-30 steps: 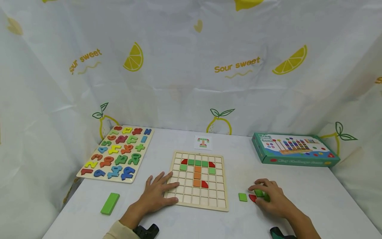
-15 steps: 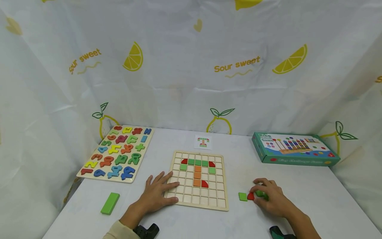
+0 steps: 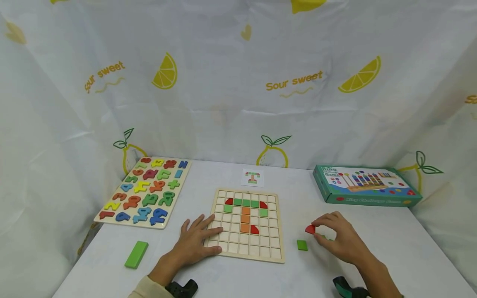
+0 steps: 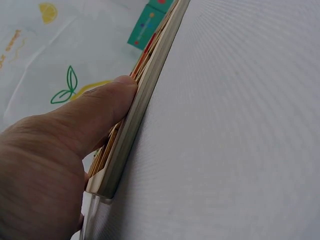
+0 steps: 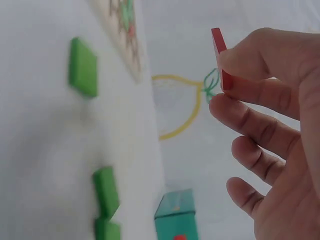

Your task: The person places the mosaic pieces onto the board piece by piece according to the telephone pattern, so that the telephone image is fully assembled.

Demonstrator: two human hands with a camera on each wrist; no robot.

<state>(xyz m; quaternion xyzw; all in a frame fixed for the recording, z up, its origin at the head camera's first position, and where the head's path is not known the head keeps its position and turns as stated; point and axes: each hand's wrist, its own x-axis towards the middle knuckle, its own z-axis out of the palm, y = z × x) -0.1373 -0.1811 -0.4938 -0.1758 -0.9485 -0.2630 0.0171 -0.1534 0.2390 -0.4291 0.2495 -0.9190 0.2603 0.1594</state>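
Observation:
My right hand (image 3: 340,238) pinches a red quarter-circle tile (image 3: 310,229) between thumb and fingertips, raised above the table in the right wrist view. A green square tile (image 3: 302,245) lies to its left, and more green tiles (image 5: 106,192) lie below the hand, partly hidden in the head view. With fingers spread, my left hand (image 3: 195,240) rests on the left edge of the wooden grid board (image 3: 257,251). The thumb lies on the rim in the left wrist view. On the board, red, green and orange tiles (image 3: 245,219) form a T-like shape, with one red quarter-circle at its lower right.
A pattern card (image 3: 252,178) lies behind the board. At the left stands a puzzle board of coloured numbers and letters (image 3: 164,221), with a green block (image 3: 136,255) in front of it. A green game box (image 3: 367,200) sits at the back right.
My right hand has picked up the red quarter-circle tile from among the green tiles and raised it off the table. The left hand stays in place on the board.

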